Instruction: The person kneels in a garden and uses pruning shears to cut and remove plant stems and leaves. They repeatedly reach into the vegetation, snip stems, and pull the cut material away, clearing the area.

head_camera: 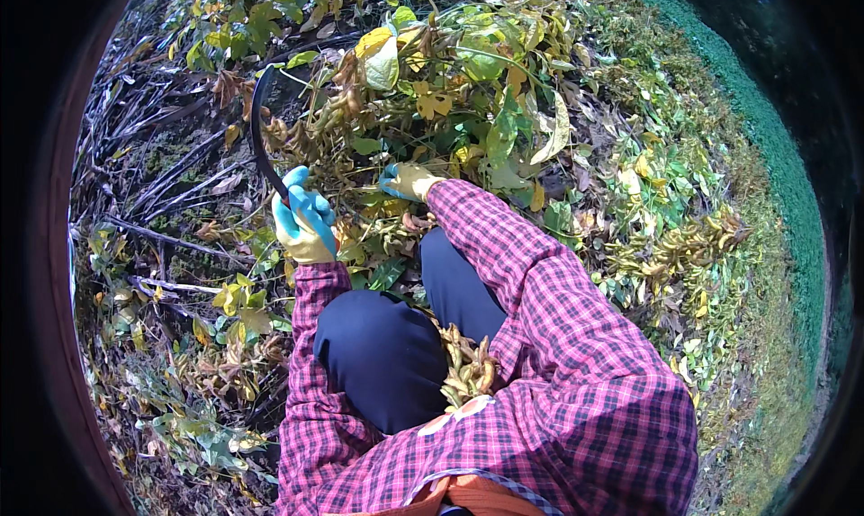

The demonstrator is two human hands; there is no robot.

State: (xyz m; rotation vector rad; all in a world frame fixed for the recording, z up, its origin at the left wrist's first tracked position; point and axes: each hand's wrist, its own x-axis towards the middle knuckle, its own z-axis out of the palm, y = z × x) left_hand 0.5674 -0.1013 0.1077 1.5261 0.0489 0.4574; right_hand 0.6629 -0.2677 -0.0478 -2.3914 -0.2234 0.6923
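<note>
My left hand [304,222], in a yellow glove with blue-coated fingers, grips the handle of a sickle [257,128]. The dark curved blade rises from the fist, its tip up beside the plants. Low among the stems of a soybean plant [337,121], my right hand [408,180] wears a matching glove. Its fingers are closed around stems near the ground, partly hidden by foliage. Yellowing leaves and brown pods hang just beyond both hands. A bunch of soybean pods [466,367] lies between my thighs and my body.
Cut dry stalks [179,172] litter the dark soil at the left. A cut bundle of soybean plants [682,246] lies on leaf litter to the right. More leafy plants [250,13] stand ahead. My bent knees [381,354] are close behind the hands. A green strip [776,151] borders the far right.
</note>
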